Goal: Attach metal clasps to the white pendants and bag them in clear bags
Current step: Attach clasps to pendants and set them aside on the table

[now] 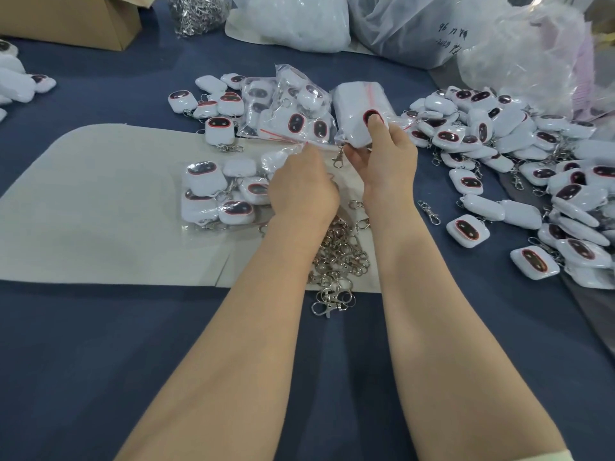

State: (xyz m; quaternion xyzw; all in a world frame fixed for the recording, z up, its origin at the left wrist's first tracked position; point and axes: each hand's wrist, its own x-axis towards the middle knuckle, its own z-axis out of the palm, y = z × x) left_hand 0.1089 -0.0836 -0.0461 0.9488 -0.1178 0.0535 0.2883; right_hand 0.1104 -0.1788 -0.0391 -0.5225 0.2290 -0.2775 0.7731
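Two hands raised; right hand [382, 161] grips a white pendant [357, 128], clasp [338, 158] dangling beneath. Left hand [301, 191] pinches a clear bag [293, 151] just beside it.

Dark handwriting on the large plastic bag [416, 34] — upside down, perhaps "96"; the rest unreadable.

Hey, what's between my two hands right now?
In the head view, a metal clasp hangs there, dangling from the white pendant in the right hand; the left hand pinches a clear bag.
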